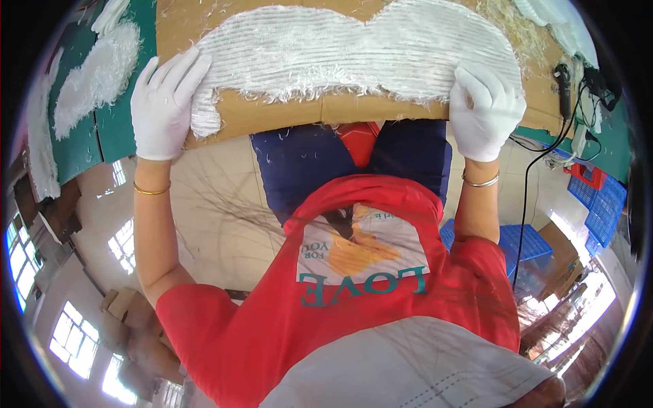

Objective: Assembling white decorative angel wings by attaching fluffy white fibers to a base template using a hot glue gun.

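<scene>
A wide piece of white ribbed fabric (292,51) with a fuzzy, frayed near edge lies across a brown cardboard sheet (286,112). My left hand (162,105), in a white glove, rests at the fabric's left end; its fingers are stretched out and its thumb is hidden. At the right end, my gloved right hand (488,112) has its fingers curled, thumb and forefinger meeting in a pinch at the fabric's edge. How much cloth sits in that pinch is hard to make out.
More frayed white pieces (98,78) lie on the green tabletop (119,132) at the left. Loose pale fibres (507,24) are scattered at the far right. A black handheld tool (563,92) with cables lies by the right edge. Blue plastic crates (524,248) stand below.
</scene>
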`<action>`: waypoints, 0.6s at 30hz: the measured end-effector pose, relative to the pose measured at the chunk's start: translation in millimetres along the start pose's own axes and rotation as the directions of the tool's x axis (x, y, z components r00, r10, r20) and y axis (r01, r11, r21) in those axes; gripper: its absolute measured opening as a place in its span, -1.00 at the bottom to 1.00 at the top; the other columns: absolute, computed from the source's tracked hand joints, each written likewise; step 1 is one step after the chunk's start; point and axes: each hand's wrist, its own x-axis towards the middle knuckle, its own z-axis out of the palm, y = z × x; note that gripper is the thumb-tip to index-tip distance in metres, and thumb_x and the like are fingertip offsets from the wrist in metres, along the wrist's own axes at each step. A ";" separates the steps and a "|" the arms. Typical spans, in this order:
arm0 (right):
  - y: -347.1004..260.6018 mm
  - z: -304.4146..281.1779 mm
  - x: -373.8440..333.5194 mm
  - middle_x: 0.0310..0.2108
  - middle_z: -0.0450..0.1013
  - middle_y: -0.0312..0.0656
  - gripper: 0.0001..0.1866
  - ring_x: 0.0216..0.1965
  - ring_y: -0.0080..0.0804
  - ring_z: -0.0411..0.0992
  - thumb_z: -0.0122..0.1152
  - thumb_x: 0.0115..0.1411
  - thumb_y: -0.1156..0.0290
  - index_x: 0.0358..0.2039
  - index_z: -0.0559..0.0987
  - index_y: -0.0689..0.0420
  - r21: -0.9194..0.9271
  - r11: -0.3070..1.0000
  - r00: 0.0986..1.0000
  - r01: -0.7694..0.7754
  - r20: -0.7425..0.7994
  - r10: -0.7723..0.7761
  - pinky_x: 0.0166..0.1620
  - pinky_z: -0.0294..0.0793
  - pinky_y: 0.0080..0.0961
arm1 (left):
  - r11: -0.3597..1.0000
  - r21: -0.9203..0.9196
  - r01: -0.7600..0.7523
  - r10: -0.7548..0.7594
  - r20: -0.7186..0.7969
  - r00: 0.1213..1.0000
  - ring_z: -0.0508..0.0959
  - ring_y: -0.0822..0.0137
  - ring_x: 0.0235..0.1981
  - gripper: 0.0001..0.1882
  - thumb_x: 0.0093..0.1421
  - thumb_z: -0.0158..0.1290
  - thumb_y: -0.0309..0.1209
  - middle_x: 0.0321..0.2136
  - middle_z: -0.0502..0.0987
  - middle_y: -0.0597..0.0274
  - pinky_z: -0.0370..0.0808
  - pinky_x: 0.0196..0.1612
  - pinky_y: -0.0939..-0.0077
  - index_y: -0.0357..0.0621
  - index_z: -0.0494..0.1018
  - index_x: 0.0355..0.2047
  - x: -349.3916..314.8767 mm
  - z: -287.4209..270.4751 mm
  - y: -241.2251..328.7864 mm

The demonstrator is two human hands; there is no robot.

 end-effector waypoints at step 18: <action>-2.0 -29.9 22.1 -0.30 0.66 -0.25 -0.69 -0.34 -0.25 0.60 0.46 -0.16 0.62 -0.34 0.73 0.03 0.063 0.998 1.000 0.015 -0.004 -0.015 -0.25 0.56 -0.45 | 0.978 -0.202 0.052 -0.076 -0.112 0.991 0.58 0.07 0.11 -0.60 0.32 0.00 -0.64 0.09 0.61 0.14 0.42 0.21 0.14 -0.13 0.54 0.15 13.6 -30.3 -25.9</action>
